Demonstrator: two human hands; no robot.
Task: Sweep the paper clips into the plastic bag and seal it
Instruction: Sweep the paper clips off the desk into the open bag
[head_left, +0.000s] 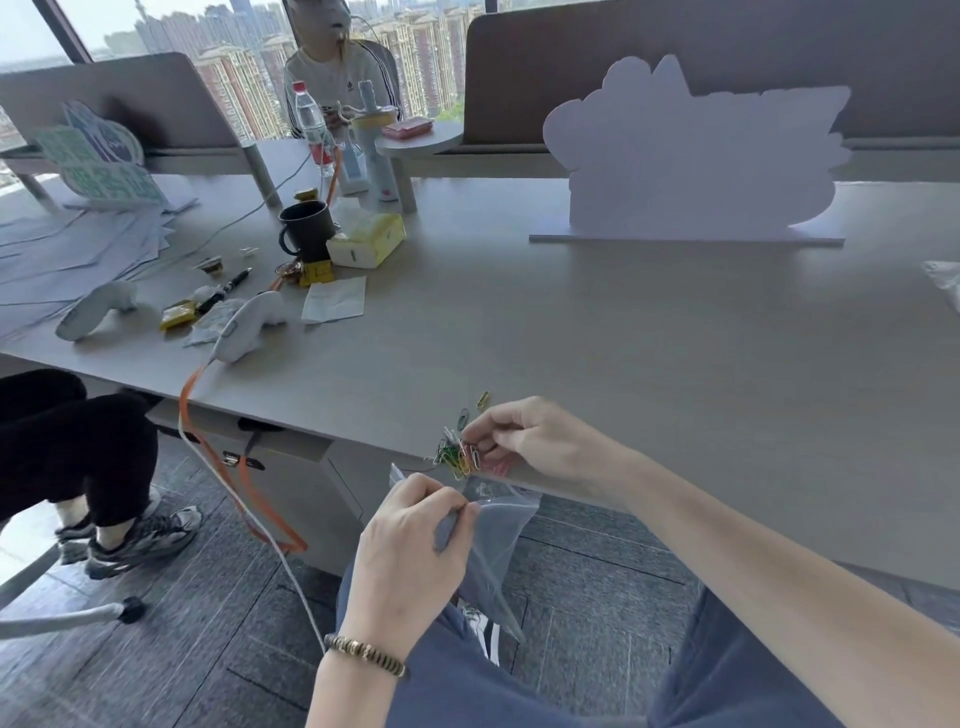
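Observation:
A heap of coloured paper clips (457, 453) lies at the front edge of the grey table (623, 338). Two stray clips (482, 399) sit just behind the heap. My right hand (530, 441) rests on the table edge with its fingertips curled against the heap. Just below the edge hangs a clear plastic bag (493, 540), its mouth held open under the clips. My left hand (410, 551) pinches the bag's near rim between thumb and fingers.
Two white controllers (244, 327), a black mug (307, 228), a tissue pack (366, 240), a pen, wrappers and papers crowd the left of the table. A white cut-out board (691, 156) stands at the back right. A seated person's legs (78, 457) are at the left.

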